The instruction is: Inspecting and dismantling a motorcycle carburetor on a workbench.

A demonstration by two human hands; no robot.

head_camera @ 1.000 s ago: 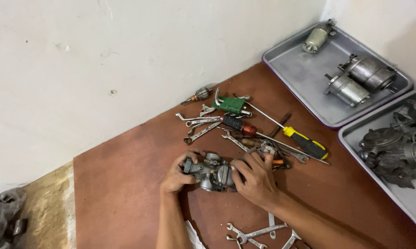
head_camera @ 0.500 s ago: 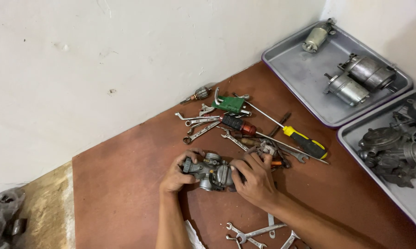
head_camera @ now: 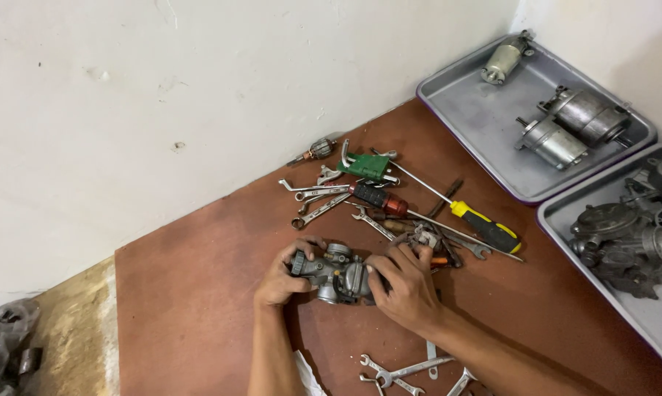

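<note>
Both hands, left [head_camera: 278,280] and right [head_camera: 406,287], clamp the carburetor [head_camera: 333,273] on the board [head_camera: 192,293] at 6 o'clock; loose tools [head_camera: 390,205] crowd its 1 o'clock side, so a slip could likely knock them or pinch fingers.

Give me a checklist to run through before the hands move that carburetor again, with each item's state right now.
1. Left hand grips the carburetor at its left end: ok.
2. Right hand grips its right end: ok.
3. Carburetor rests low over the brown board, not lifted high: ok.
4. Space beside the right hand free of clutter: not ok, the pile of wrenches and the yellow-handled screwdriver lie close.
5. Loose small parts under the carburetor: cannot tell, the hands hide it.
</note>
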